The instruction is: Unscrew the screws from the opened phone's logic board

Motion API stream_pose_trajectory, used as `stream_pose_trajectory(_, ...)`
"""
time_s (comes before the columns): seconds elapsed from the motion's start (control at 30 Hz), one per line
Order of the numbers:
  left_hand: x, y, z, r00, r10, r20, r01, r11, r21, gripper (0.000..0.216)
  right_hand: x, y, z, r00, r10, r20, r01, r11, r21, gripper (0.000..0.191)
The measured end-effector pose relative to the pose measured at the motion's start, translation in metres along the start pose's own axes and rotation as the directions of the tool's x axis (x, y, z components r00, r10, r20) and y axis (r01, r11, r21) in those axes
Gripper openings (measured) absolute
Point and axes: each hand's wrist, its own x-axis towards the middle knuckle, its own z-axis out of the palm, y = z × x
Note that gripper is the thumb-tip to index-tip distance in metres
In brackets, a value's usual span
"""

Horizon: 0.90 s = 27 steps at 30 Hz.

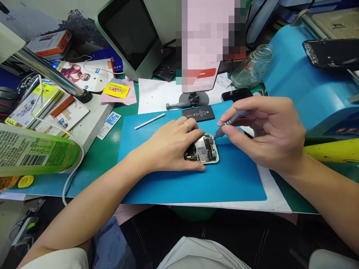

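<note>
An opened phone (206, 151) with its circuit boards exposed lies on a blue work mat (224, 179). My left hand (171, 145) rests on the phone's left part, fingers laid over it and thumb along its near edge, holding it down. My right hand (263, 130) pinches a slim grey screwdriver (230, 121), whose tip touches the phone's upper right area. A black phone battery (198, 113) lies on the mat just behind my left hand. A thin white stick (149, 121) lies on the mat's far left corner.
A phone on a stand (202, 80) stands behind the mat, beside a glass jar (252, 67). A blue machine (308, 82) fills the right side. A green bottle (33, 151), boxes and a white cable (70, 172) crowd the left. A monitor (131, 33) stands at the back.
</note>
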Motion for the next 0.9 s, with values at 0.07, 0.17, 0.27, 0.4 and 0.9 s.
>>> stream_pose_trajectory(0.07,0.0001,0.0002,-0.0001,1.0,-0.003,0.003,0.003,1.0,-0.001,0.072,-0.0005,0.0001,0.0005,1.0,-0.021,0.013,0.021,1.0,0.001,0.072)
stream_pose_trajectory(0.17,0.0002,0.0003,0.0,1.0,-0.007,0.008,0.007,1.0,-0.002,0.071,-0.0003,-0.0002,0.0008,1.0,-0.012,0.015,0.012,1.0,-0.015,0.069)
stream_pose_trajectory(0.27,0.0003,0.0003,0.0002,1.0,-0.002,0.007,0.002,1.0,-0.003,0.07,-0.0005,-0.0007,0.0007,1.0,0.008,0.016,-0.008,1.0,-0.02,0.067)
stream_pose_trajectory(0.4,0.0007,0.0004,0.0,1.0,0.005,0.007,-0.005,1.0,0.004,0.07,-0.0007,-0.0013,0.0006,0.999,0.019,0.026,-0.018,1.0,-0.007,0.065)
stream_pose_trajectory(0.9,0.001,-0.0003,0.0,1.0,0.004,0.021,-0.004,1.0,-0.008,0.068,0.0005,-0.0017,-0.0023,0.994,0.078,0.076,-0.083,0.994,0.07,0.052)
